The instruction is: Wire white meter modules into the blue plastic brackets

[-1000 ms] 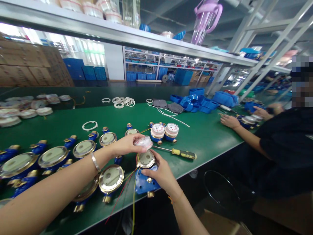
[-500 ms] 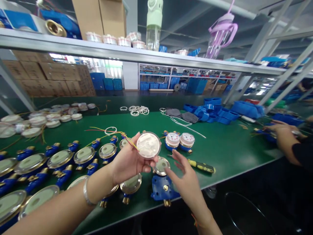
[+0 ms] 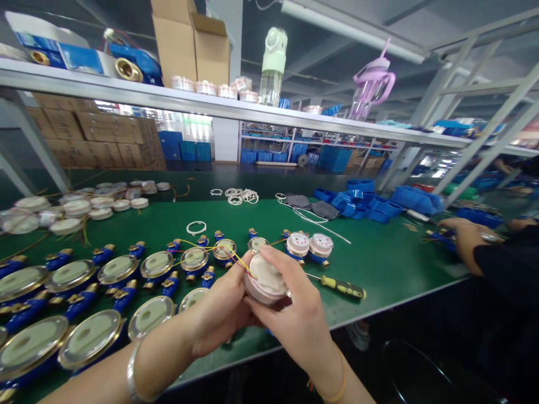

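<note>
Both hands are closed around a round white water meter register with red and yellow wires coming from its left side. My left hand supports it from the left and below. Gripping its right side is my right hand, thumb low and fingers across the top. Just beyond them stand two meters with white dial units on top. Blue water meter bodies with brass fittings and pale round tops lie in rows to the left. A yellow and black screwdriver rests right of my right hand.
White rings lie at the back of the green table, near blue plastic parts. More wired white discs are spread at the left. A shelf with bottles crosses above. A co-worker's hand is at the right.
My right hand has moved up and left and closed on the register, which was only in my left hand. The register is tilted and lower. The view has shifted slightly.
</note>
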Available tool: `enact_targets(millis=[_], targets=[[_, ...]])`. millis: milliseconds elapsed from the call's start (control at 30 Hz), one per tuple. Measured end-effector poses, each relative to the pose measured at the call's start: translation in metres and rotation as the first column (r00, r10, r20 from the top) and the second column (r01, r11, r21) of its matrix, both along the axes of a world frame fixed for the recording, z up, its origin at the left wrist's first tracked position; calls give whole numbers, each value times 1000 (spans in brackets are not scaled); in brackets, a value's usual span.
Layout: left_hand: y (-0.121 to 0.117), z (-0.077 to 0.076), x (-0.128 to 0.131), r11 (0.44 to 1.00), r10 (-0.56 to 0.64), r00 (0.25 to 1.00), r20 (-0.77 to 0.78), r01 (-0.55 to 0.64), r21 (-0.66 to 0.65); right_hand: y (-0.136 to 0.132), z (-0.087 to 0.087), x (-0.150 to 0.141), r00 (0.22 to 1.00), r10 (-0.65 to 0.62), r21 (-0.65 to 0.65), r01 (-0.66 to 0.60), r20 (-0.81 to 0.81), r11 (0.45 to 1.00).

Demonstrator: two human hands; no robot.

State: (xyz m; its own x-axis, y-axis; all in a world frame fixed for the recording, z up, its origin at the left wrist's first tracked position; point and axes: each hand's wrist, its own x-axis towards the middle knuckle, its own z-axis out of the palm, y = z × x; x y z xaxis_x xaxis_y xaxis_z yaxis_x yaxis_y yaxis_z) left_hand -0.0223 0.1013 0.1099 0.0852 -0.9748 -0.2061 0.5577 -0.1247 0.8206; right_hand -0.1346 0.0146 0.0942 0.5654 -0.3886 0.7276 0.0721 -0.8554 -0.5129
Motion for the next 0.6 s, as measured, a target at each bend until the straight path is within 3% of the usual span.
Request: enact_targets(millis=[100,200,333,467,600], targets=[[10,0,1,993,-121,987,104,120,18,3,-1,2,1000,9,322,-11,7,947],[19,3,2,992,-117,989,90,121,-40,6,-1,2,995,75,521,-95,60,848],[25,5,4,989,55,989,138,-35,-142,7,-2,9,978,90,651,-193,188,734],[27,4,9,973,230,904,360,-213,-85,10,-7,18,972,65,764,-218,226,607],[33,7,13,950,312,855,415,-277,-143,20,-6,19,943,133,807,-330,304,491]])
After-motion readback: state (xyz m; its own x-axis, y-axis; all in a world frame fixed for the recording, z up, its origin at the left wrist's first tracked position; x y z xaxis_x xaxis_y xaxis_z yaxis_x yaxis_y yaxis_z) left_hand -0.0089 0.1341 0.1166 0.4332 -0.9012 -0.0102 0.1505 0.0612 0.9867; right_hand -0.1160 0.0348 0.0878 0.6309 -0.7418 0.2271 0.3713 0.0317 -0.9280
